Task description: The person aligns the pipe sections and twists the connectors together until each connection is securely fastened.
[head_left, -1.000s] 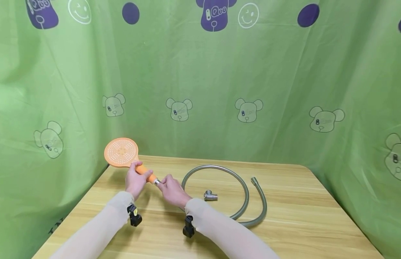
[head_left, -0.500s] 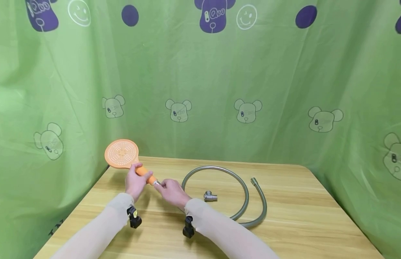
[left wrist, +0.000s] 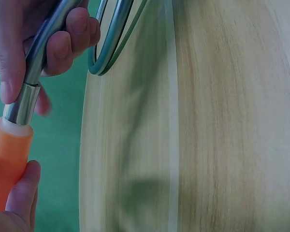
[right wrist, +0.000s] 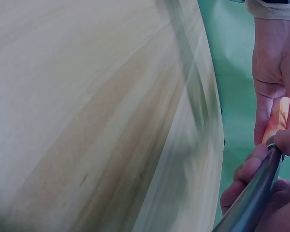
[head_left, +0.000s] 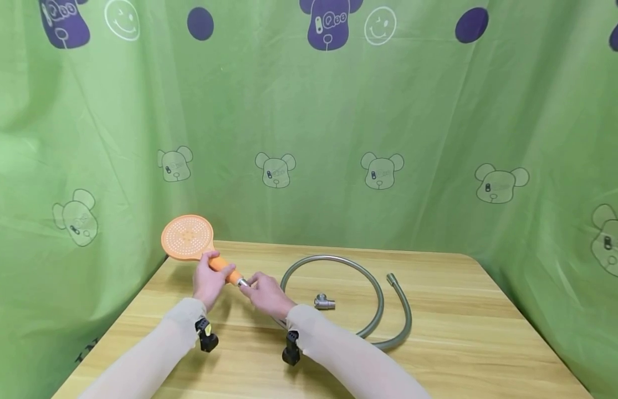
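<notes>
An orange shower head point(head_left: 188, 237) is held over the table's far left, its perforated face turned toward the head camera. My left hand point(head_left: 209, 284) grips its handle, thumb along the near side. At the handle's lower end, my right hand point(head_left: 269, 296) pinches the metal connector point(left wrist: 22, 104) of a grey shower hose point(head_left: 333, 258). In the left wrist view the connector sits right at the orange handle point(left wrist: 10, 154), with a pale ring showing between them. The hose runs back through the right hand's curled fingers point(left wrist: 60, 48).
A small chrome tee-shaped fitting point(head_left: 323, 301) lies on the wooden table point(head_left: 463, 310), inside the hose's loop. The hose's free end point(head_left: 391, 279) points away at the right. Green printed curtain point(head_left: 318, 111) surrounds the table at the back and sides.
The right hand's fingers have shifted slightly about the connector, and a little more metal shows beyond them. The left hand and shower head stay nearly in place.
</notes>
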A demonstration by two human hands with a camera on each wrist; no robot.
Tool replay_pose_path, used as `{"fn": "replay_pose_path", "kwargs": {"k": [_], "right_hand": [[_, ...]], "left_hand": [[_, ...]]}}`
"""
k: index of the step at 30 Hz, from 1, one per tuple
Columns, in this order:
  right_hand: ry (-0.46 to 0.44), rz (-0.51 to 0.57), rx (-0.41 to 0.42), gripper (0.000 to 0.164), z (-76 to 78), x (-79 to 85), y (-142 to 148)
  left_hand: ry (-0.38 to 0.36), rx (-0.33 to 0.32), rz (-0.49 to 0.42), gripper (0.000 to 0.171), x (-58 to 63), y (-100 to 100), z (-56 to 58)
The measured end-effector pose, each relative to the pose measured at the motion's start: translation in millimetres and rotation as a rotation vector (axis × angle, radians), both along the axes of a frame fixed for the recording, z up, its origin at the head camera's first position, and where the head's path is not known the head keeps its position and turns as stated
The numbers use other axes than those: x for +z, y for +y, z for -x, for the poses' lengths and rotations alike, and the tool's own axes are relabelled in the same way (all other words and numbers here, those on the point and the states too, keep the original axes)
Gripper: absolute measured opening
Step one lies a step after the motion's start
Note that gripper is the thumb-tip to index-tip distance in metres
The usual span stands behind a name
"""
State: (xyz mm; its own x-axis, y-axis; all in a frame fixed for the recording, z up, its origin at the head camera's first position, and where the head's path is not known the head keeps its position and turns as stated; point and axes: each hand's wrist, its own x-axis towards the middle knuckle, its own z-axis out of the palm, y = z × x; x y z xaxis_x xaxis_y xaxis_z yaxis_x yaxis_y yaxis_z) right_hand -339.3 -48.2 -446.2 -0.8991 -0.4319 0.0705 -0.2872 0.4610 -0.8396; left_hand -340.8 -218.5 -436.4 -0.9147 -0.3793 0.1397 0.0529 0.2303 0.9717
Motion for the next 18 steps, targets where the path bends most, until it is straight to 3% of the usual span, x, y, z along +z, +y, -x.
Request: {"fn": "replay_pose_path", "kwargs": {"k": [6,13,18], "right_hand": [[-0.004,0.013,-0.021,0.022,0.5,0.9,-0.8],[0.032,-0.011,-0.046,0.035,2.0,1.0,-2.9],[-0.004,0.032,-0.059,0.026,-0.3,-0.1,-2.4]], "left_hand": [[0.009,-0.007,-0.017,0.058,1.7,0.1,-0.1],[0.011,-0.02,-0.004,0.058,1.2,0.3,4.5],[0.018,-0.015,0.009,0.057,-0.5,1.4,6.4]]}}
